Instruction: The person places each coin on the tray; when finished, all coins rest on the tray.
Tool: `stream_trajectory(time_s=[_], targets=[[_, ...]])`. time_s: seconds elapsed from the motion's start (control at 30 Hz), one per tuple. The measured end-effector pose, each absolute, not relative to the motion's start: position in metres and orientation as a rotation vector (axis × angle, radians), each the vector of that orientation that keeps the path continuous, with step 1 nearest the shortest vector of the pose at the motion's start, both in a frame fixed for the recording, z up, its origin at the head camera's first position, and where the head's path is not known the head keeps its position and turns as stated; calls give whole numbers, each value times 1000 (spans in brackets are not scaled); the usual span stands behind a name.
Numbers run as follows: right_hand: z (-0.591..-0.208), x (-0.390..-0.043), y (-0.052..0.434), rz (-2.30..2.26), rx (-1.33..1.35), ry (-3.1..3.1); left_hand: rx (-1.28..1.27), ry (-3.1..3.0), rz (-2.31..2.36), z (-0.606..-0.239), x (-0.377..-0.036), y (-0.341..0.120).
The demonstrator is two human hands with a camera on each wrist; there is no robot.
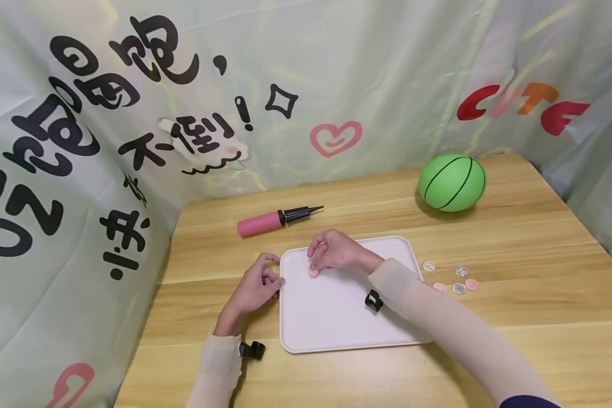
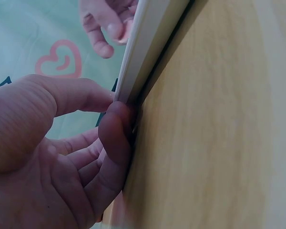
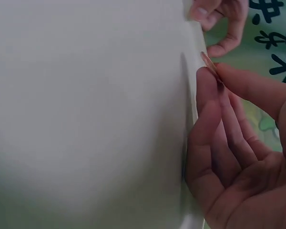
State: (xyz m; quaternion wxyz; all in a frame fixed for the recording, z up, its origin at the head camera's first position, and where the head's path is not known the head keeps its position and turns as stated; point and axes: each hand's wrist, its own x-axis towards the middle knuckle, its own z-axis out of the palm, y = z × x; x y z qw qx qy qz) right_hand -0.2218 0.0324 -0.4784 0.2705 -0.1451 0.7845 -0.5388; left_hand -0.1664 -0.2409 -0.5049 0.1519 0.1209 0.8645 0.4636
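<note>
My right hand (image 1: 336, 252) is near the middle of the frame, over the top left corner of the white tray (image 1: 336, 323). My fingers are bent, and my thumb and first finger pinch a small pink coin (image 1: 313, 272). The coin touches the tray floor, close to the tray's left edge. In the right wrist view the coin (image 3: 209, 63) shows edge-on, a thin pink sliver between my fingertips, right by the tray's rim.

My left hand (image 1: 257, 286) is just left of the tray. Its fingers are curled a bit, and the tips press against the tray's left rim — the left wrist view shows my thumb (image 2: 115, 138) and a finger touching the edge of the tray (image 2: 148, 43). It does not hold anything else.

The tray lies flat on the wooden table (image 1: 540, 340), in the lower middle of the frame. To the right of it, well apart from my hands, four more coins (image 1: 451, 277) lie loose on the wood — some pink, some silver.

Above the tray, toward the upper left, lies a pink pump (image 1: 275, 220) with a black tip. In the upper right sits a green ball (image 1: 451, 182) with black lines. A pale green cloth (image 1: 81, 170) with black letters and a pink heart hangs behind the table.
</note>
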Motion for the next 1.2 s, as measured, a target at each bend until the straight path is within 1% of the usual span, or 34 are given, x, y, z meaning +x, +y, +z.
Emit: stream_trajectory(time_s=[0.37, 0.67, 0.93, 1.2], targets=[[-474, -216, 38, -1325, -590, 2372, 359, 2489, 1344, -504, -167, -238], [-461, -211, 67, -1425, -699, 2412, 319, 2489, 1363, -507, -166, -239], [-441, -201, 109, -1486, -668, 2506, 342, 2477, 1369, -505, -166, -241], [-435, -190, 141, -1452, -607, 2639, 354, 2461, 1370, -504, -164, -241]])
